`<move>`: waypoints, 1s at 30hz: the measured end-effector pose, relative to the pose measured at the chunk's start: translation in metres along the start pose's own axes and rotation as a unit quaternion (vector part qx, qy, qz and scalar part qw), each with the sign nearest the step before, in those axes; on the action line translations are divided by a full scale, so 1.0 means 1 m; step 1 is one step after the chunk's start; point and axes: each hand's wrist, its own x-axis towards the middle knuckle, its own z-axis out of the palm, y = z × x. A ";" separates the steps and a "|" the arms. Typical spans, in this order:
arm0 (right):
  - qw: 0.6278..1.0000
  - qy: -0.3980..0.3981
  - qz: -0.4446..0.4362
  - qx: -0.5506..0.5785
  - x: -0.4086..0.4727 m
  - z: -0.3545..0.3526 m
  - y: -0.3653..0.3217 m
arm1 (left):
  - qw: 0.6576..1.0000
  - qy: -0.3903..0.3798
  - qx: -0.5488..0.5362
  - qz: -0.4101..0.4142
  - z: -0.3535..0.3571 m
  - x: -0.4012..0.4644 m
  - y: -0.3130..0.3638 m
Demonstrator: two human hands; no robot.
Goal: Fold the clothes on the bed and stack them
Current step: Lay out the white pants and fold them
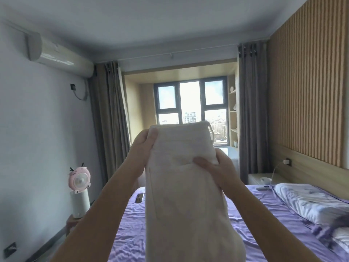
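A cream-white garment (181, 195) with a drawstring at its top right corner hangs lengthwise in front of me, held up above the bed (128, 233). My left hand (143, 146) grips its upper left edge, thumb on the front. My right hand (213, 167) grips its right edge a little lower, fingers over the front. The garment's lower end runs out of the frame at the bottom and hides the middle of the bed.
The bed has a wrinkled purple sheet. A patterned pillow (309, 203) lies at the right by the wooden headboard wall. A small dark object (140, 197) lies on the sheet's far left. A pink fan (79, 179) stands on a stool at the left.
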 end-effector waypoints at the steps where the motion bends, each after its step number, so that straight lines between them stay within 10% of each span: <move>1: 1.000 0.007 -0.012 0.002 0.008 0.005 -0.012 | 1.000 0.016 0.018 0.010 -0.004 0.007 0.008; 8: 0.999 -0.025 -0.024 -0.021 0.013 0.034 -0.038 | 0.935 0.170 0.300 0.086 -0.013 0.008 0.015; 12: 0.994 -0.075 -0.009 -0.075 -0.019 0.050 0.001 | 0.798 0.112 0.467 0.365 0.012 -0.027 0.005; 17: 0.990 -0.118 0.001 -0.075 -0.044 0.054 0.010 | 0.614 -0.065 0.630 0.471 0.028 -0.032 -0.026; 24: 0.962 -0.248 0.067 -0.094 -0.077 0.027 0.053 | 0.617 -0.129 0.659 0.410 0.027 -0.040 -0.032; 30: 0.944 -0.272 0.076 -0.172 -0.088 0.021 0.095 | 0.565 -0.355 0.713 0.215 0.019 -0.049 -0.047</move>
